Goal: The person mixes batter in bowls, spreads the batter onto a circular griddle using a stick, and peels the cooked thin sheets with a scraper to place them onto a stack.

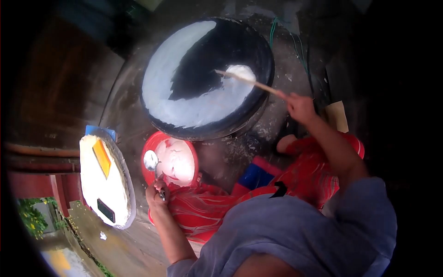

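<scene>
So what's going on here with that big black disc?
A person's right hand holds a wooden stick over a white blob on the black disc. A pale crescent covers part of it; the rest is dark. The left hand grips a ladle at a red tub holding white mixture.

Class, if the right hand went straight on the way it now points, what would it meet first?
Probably the near edge of the large round black griddle. Height is unclear, though: the right hand might pass above that edge towards the thick white paste mound.
</scene>
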Demonstrator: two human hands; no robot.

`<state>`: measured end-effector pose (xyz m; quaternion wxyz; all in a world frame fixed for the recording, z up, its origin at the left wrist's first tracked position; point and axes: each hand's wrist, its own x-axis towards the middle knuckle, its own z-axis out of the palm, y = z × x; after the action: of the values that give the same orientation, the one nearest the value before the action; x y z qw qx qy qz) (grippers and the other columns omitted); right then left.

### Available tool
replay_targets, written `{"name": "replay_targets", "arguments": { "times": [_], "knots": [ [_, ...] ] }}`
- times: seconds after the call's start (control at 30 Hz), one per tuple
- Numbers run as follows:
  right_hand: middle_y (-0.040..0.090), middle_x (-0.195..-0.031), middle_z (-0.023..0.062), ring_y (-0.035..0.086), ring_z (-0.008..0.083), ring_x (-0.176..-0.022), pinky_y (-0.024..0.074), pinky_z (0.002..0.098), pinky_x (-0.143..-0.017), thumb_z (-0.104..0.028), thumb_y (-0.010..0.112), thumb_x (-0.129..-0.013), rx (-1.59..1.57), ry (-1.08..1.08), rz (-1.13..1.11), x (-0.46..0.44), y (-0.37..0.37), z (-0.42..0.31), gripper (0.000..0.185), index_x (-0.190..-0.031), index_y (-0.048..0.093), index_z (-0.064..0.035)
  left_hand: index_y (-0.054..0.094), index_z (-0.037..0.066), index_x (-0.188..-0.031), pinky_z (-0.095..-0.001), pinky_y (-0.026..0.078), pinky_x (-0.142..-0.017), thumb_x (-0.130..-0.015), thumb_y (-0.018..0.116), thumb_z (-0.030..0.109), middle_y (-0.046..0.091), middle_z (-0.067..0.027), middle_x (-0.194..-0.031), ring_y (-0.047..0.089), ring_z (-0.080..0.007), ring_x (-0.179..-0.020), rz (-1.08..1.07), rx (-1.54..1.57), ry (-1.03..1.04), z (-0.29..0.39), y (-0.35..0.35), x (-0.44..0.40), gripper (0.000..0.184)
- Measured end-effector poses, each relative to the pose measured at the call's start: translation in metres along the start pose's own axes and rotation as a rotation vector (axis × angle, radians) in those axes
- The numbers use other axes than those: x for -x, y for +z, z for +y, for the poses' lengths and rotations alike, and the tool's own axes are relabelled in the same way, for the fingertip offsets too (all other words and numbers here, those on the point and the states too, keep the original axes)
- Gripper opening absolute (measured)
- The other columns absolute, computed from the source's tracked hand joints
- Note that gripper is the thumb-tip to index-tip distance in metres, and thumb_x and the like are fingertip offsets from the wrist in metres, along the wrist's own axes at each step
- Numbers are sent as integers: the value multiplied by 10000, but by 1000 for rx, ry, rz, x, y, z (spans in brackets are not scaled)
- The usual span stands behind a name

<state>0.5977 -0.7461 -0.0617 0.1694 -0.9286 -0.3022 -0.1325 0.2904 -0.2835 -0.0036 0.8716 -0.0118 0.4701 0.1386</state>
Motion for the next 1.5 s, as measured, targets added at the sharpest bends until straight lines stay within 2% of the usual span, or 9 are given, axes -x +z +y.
{"name": "replay_targets", "arguments": {
  "times": [0.2,0.27,0.37,0.6,0.77,0.93,1.03,1.13,1.5],
  "knots": [
    [586,-682,97,575,261,-548,475,359,-531,-123,582,-740,-458,278,23,-63,26,-7,451,-1161,586,-285,432,-76,-936,-229,429,-401,-919,300,83,469,-55,-609,438,-129,-439,75,10,64,-2,12,-8,207],
    [572,-659,85,567,241,-526,475,341,-503,-115,585,-733,-406,-156,-46,-40,5,-11,467,-1169,584,-282,428,-76,-941,-231,427,-399,-908,308,59,473,-58,-612,435,-132,-435,98,33,72,-4,19,-9,184],
    [540,-629,70,552,222,-497,455,330,-449,-98,578,-732,-119,-210,6,-30,-4,50,480,-1180,579,-273,431,-57,-911,-234,412,-392,-867,352,17,464,-55,-597,431,-135,-438,85,94,52,0,18,-13,117],
    [592,-732,99,577,296,-618,466,400,-563,-99,559,-739,-226,117,63,-140,25,48,463,-1168,576,-272,435,-30,-832,-236,415,-395,-846,347,13,453,-46,-580,440,-137,-437,81,105,52,3,27,-16,99],
    [545,-641,80,553,292,-538,458,396,-526,-83,571,-707,-239,-248,-158,-118,11,107,531,-1175,570,-333,453,-63,-891,-234,414,-392,-860,348,46,460,-45,-585,455,-126,-444,150,67,78,-1,31,-18,155],
    [551,-645,91,563,281,-568,465,380,-542,-100,572,-718,37,-103,55,-198,39,114,497,-1153,585,-340,457,-70,-909,-229,420,-406,-875,371,83,469,-45,-603,449,-121,-443,104,65,77,1,35,-25,178],
    [638,-824,104,605,288,-682,487,373,-603,-114,569,-729,-508,136,-155,-208,48,84,444,-1130,598,-303,455,-51,-894,-231,422,-413,-894,380,125,472,-40,-614,452,-119,-450,99,93,56,4,35,-26,191],
    [571,-685,45,579,228,-562,490,353,-532,-103,586,-709,-158,-326,-209,-172,23,105,546,-1195,547,-350,450,-29,-880,-233,420,-414,-908,379,163,467,-33,-605,453,-114,-452,125,103,59,4,36,-27,206],
    [559,-824,67,589,270,-765,482,373,-648,-10,509,-724,-210,-52,-167,-239,36,109,589,-1185,537,-376,451,3,-781,-213,414,-386,-903,334,136,451,-30,-523,448,-117,-411,145,51,76,-10,60,-29,215]
  ]
}}
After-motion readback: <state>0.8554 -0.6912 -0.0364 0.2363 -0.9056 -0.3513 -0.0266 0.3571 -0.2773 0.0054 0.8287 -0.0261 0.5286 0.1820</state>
